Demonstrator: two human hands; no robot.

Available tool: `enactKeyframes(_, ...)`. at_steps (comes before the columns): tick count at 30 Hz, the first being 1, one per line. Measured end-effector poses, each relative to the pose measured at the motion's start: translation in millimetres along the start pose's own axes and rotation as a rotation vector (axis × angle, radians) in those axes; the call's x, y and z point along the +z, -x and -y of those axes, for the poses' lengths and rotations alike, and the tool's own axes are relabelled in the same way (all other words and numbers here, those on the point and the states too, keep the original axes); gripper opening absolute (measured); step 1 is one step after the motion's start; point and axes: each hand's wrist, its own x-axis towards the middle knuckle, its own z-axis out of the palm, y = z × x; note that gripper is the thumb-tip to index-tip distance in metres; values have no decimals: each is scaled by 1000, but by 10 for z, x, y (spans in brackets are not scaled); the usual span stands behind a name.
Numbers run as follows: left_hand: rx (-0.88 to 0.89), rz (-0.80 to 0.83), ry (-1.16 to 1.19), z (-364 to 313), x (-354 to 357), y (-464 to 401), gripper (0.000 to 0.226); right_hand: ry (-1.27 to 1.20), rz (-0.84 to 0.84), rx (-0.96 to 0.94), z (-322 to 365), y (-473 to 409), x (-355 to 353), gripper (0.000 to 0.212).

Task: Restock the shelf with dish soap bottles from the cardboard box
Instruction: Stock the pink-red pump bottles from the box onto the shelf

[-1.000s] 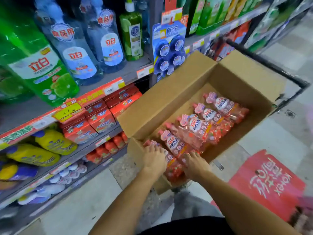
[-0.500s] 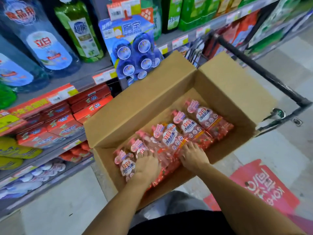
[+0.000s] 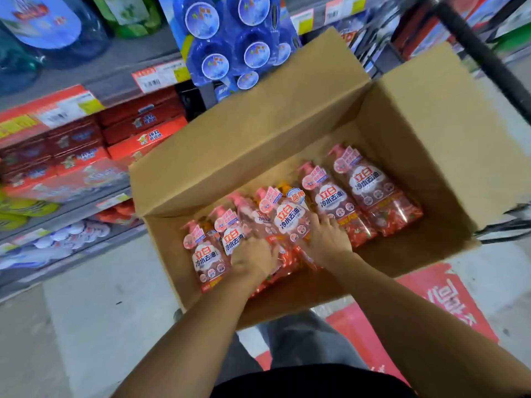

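where the pink dish soap bottles [image 3: 330, 202] lie flat in a row inside the cardboard box [image 3: 258, 133], their lower ends are hidden under both hands. left hand [image 3: 253, 258] curls over a bottle near the box's left end; right hand [image 3: 326, 239] spreads on the middle bottles, and whether it grips one i cannot tell. bare box floor shows beyond the bottles' pump ends. blurred shelf [image 3: 94, 81] stands just left, a black cart bar [image 3: 485, 56] right.

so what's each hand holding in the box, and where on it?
Left hand and right hand each grip a pink dish soap bottle around its lower body; whether it is lifted cannot be told.
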Motion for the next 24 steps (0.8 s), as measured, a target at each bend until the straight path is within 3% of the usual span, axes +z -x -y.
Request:
enactKeyframes(3, -127, 25, 102, -7, 102, -150, 62, -32, 18, 37, 20, -118, 33, 80)
enactKeyframes(9, -363, 68, 594, -8, 243, -440, 53, -66, 133, 132, 77, -324, -36, 111)
enactKeyframes(12, -464, 62, 880, -4, 276, -508, 36, -23, 187, 105, 37, -357, -107, 116)
enactKeyframes(13, -488, 72, 953, -11, 248, -528, 44, -25, 191, 105, 11, -362, -116, 116)
enactKeyframes(15, -507, 96, 1004, -3, 237, -540, 65, -57, 173, 114, -49, -368, -107, 118)
enactKeyframes(17, -478, 94, 1025, 53, 214, -502, 66, -133, 152, 131, -55, -342, -85, 119)
enactKeyframes(22, -374, 61, 1117, 260, 134, -290, 40, -274, 94, 144, -18, -197, -85, 120)
enactKeyframes(24, -309, 24, 1179, 401, 54, -164, 48, -346, 31, 115, 16, -94, -135, 108)
